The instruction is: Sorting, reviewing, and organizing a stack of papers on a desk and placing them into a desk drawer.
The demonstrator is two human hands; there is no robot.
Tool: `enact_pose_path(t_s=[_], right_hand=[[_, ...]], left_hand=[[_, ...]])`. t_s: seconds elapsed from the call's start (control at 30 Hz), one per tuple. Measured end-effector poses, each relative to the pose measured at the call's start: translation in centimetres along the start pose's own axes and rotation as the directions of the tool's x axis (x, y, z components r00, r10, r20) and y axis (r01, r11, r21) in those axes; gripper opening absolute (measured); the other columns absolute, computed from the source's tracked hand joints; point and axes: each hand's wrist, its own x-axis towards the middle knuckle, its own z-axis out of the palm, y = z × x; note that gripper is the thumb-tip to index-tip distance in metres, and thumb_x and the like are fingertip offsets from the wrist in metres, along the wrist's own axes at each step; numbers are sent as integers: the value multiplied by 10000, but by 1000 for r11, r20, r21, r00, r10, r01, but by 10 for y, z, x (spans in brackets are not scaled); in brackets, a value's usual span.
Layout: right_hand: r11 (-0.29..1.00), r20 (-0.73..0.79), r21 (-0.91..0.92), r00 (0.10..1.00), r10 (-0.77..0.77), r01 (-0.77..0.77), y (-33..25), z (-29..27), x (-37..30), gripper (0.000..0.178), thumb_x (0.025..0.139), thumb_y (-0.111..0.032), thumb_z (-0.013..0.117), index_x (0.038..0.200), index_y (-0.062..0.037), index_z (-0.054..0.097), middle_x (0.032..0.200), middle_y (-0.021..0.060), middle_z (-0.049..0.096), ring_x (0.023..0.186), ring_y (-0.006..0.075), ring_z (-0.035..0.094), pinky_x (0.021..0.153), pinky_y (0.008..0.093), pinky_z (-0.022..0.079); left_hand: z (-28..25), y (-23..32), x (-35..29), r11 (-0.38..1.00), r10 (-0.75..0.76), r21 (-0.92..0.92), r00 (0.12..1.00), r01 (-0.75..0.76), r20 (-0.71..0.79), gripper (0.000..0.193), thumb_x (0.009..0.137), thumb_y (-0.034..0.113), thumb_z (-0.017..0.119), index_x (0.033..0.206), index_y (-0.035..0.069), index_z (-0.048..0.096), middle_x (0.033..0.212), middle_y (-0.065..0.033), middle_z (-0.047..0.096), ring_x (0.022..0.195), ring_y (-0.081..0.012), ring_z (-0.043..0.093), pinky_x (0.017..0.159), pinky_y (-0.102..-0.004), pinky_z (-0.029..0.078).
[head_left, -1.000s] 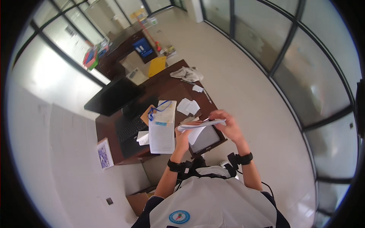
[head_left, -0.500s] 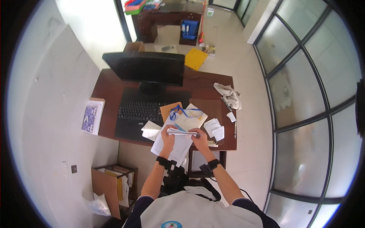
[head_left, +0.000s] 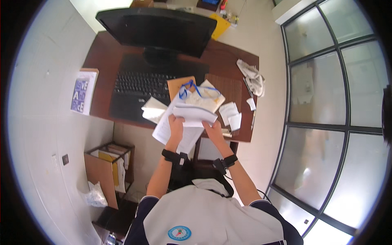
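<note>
My left hand (head_left: 176, 124) and my right hand (head_left: 212, 130) grip the two lower corners of a small stack of white paper sheets (head_left: 195, 113), held tilted over the desk's front edge. Below it lies a larger written sheet (head_left: 179, 136) that sticks out past the edge. Just beyond the stack is a cream-coloured booklet or envelope (head_left: 204, 97), with a blue lanyard (head_left: 190, 86) looped over it. A brown envelope (head_left: 175, 87) shows under the lanyard's left side. Folded white paper (head_left: 154, 109) rests left of my left hand.
The dark desk (head_left: 100, 53) carries a monitor (head_left: 155, 30), a black keyboard (head_left: 143, 83), a desk calendar (head_left: 84, 92), small white paper slips (head_left: 229, 113) and a crumpled grey cloth (head_left: 252, 76). A box of folders (head_left: 108, 167) stands low at left. Glass panels (head_left: 318, 85) line the right.
My view has tipped down and closer to the desk. The paper stack, seen nearly edge-on before, now shows its broad face, and both hands still hold it.
</note>
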Motion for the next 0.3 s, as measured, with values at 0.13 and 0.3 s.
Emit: enact_pose_path(t_s=[0.13,0.3], right_hand=[[989,119,62,985,123,-131,-1,-43,-36,308,855,-139,545,1117,20,512,1037,55,580,952,120,513,827,260,400],[955,177,243,976,128,-169,26,-82,-90,420,881,-184,505,1251,-18,397,1166,111,525,1041,134,480,876,251,364]], left_hand=[[29,16,-44,998,-70,-3,997,70,-34,212,587,42,472,770,-37,544,769,-78,543,715,-171,500,680,-271,399],[27,-17,-79,948,-232,287,912,135,339,267,606,59,502,862,-15,517,816,-105,554,788,-170,501,710,-274,405]])
